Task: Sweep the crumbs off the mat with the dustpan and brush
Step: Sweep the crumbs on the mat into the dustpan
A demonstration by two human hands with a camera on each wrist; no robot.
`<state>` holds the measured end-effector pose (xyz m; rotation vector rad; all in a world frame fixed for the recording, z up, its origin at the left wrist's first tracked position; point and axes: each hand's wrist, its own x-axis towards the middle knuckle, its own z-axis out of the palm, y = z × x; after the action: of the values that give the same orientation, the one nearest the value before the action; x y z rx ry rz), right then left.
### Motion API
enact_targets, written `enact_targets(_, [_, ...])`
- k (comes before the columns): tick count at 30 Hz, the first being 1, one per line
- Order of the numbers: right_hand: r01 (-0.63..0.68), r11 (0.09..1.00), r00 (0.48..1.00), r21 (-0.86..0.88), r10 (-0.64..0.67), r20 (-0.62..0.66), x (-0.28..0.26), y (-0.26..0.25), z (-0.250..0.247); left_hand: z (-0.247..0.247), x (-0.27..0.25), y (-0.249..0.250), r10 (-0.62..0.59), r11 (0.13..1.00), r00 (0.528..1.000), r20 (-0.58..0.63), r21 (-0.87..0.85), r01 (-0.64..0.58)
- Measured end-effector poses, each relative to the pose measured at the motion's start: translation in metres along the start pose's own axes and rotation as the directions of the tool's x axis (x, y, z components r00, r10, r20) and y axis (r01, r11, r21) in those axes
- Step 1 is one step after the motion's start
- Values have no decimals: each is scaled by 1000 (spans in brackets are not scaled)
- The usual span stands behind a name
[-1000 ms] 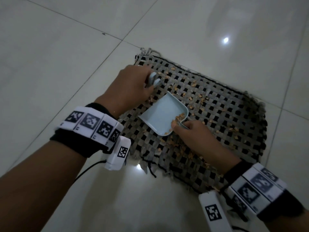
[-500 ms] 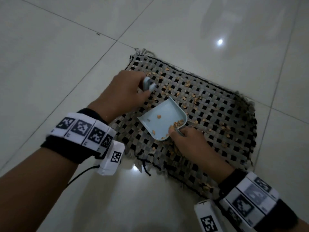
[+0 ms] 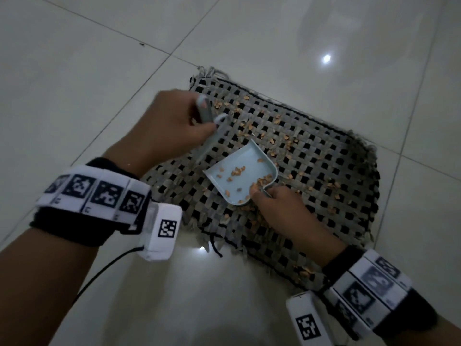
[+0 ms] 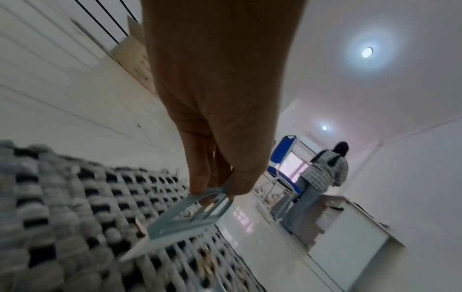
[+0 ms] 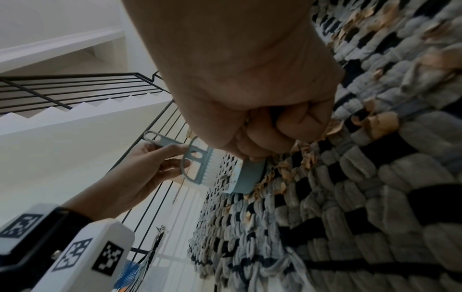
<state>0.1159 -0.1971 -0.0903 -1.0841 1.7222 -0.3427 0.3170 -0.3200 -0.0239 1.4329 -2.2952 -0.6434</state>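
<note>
While crumbs [image 3: 262, 132] dot a woven mat [image 3: 324, 176]: dustpan [image 3: 243, 174] lying mid-mat, some crumbs inside.
Head: right hand [image 3: 282, 211] pinches dustpan's near handle; left hand [image 3: 172, 131] grips brush [image 3: 208, 136]. Left wrist: fingers [image 4: 200, 177] pinch brush handle. Right wrist: brush [image 5: 197, 166] just left of dustpan [image 5: 246, 177].

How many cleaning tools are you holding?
2. The brush is in the left hand, over the mat; the dustpan is in the right hand, on the mat. None look hidden.
</note>
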Motion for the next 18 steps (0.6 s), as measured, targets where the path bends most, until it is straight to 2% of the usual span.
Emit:
enact_targets(3, [-5,1000,1000,-11,4,-5,0,0,0,-12,3,-17,-51,989,990,-134,134,69])
enact_targets(5, [-8,1000,1000,-20,8,-6,0,0,0,-5,3,-24,-79,977,983,-166,185,110])
enact_targets(8, [-16,1000,1000,-15,16,-6,0,-1,0,18,-2,-13,-82,989,991,-105,117,94])
enact_targets(10, [-24,999,1000,-21,24,-11,-1,-2,0,30,-6,-1,-41,996,996,-73,73,46])
enact_targets(14, [-36,999,999,-21,36,-8,0,-1,0,15,0,3,-59,998,985,-164,20,63])
enact_targets(18, [-44,999,999,-28,44,3,0,-2,-2,-1,9,-25,-120,983,954,-275,100,152])
